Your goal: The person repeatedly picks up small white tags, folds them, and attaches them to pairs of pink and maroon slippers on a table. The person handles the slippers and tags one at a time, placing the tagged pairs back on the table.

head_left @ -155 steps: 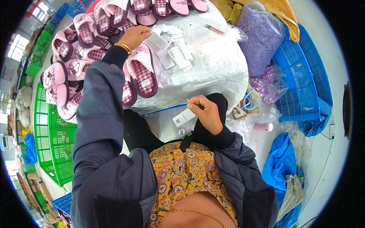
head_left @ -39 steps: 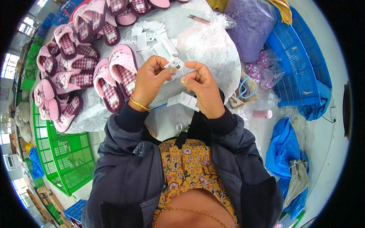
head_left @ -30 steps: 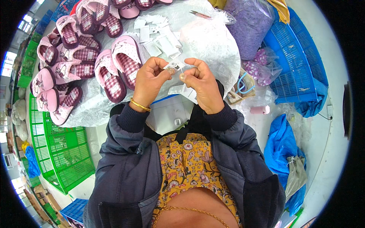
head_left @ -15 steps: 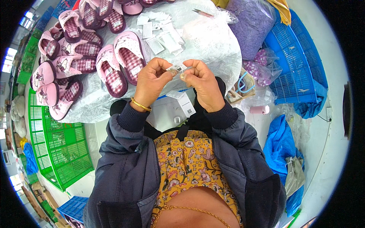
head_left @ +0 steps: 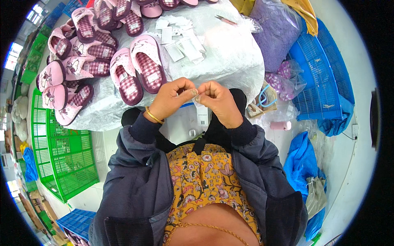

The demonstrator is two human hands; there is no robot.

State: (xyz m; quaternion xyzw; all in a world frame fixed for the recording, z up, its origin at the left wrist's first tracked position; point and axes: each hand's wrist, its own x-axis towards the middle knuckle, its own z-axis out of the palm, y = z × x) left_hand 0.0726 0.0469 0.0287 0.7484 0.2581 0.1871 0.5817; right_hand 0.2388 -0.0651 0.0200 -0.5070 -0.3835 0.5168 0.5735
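Observation:
My left hand (head_left: 172, 99) and my right hand (head_left: 220, 103) meet over the near edge of the table, thumb and finger of each pinched together. Whatever lies between the fingertips is too small and covered to make out. Just under them a long white paper tag (head_left: 202, 115) shows; I cannot tell if it hangs from my fingers or lies below. Left of my hands, a pair of pink slippers with checked insoles, the left slipper (head_left: 127, 84) and right slipper (head_left: 150, 74), rests on the plastic-covered table (head_left: 230, 49). Beyond lies a pile of white tags (head_left: 189, 46).
Several more pink slippers (head_left: 91, 67) crowd the table's left side. A green crate (head_left: 67, 160) stands at left, blue crates (head_left: 320, 78) at right. A purple bag (head_left: 274, 35), a small open box (head_left: 262, 100) and a blue sheet (head_left: 301, 160) are also on the right. Small scissors-like tool (head_left: 225, 20) lies far back.
Both hands have come lower and closer together. The small white label seen between the fingers before is now hidden. The table and slippers sit slightly differently in view, as the head shifted.

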